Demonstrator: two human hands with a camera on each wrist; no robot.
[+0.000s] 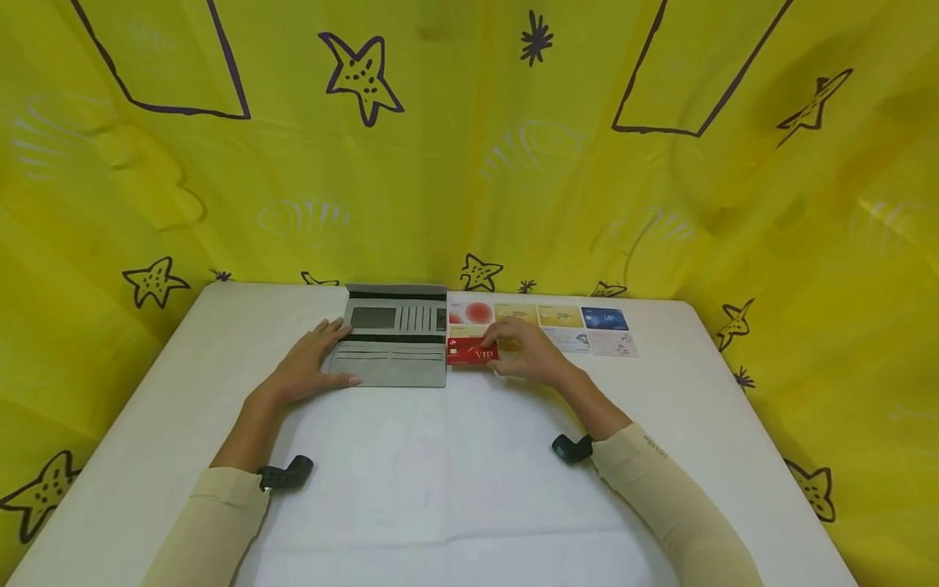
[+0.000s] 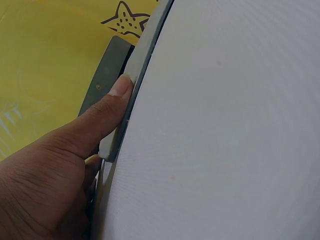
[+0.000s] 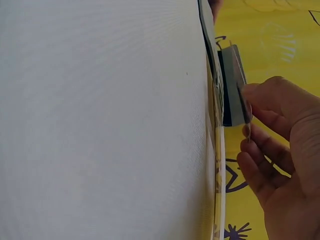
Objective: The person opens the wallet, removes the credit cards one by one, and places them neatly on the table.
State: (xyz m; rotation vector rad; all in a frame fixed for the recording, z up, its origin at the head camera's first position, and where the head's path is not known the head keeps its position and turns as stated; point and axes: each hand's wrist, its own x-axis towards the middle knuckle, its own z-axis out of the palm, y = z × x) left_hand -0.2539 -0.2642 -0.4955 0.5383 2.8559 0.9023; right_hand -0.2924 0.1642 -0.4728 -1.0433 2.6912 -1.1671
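A grey wallet [image 1: 389,371] lies unfolded on the table, its card slots and a dark window pocket facing up. My left hand [image 1: 311,363] rests at the wallet's left side, fingers spread along the edge and thumb on the lower panel. In the left wrist view the thumb [image 2: 120,87] presses the wallet's near edge. My right hand [image 1: 531,350] pinches a red VIP card [image 1: 469,350] by its right end, between thumb and fingers. That card sits just right of the wallet and overlaps the cards behind it. In the right wrist view it is tilted up, nearly edge-on.
Two rows of cards lie right of the wallet: a red-circle card [image 1: 472,313], yellow cards [image 1: 560,315], a blue card [image 1: 605,318], a white card [image 1: 568,339] and a pale pink card [image 1: 614,343]. A yellow curtain [image 1: 440,163] hangs behind the white table [image 1: 440,473].
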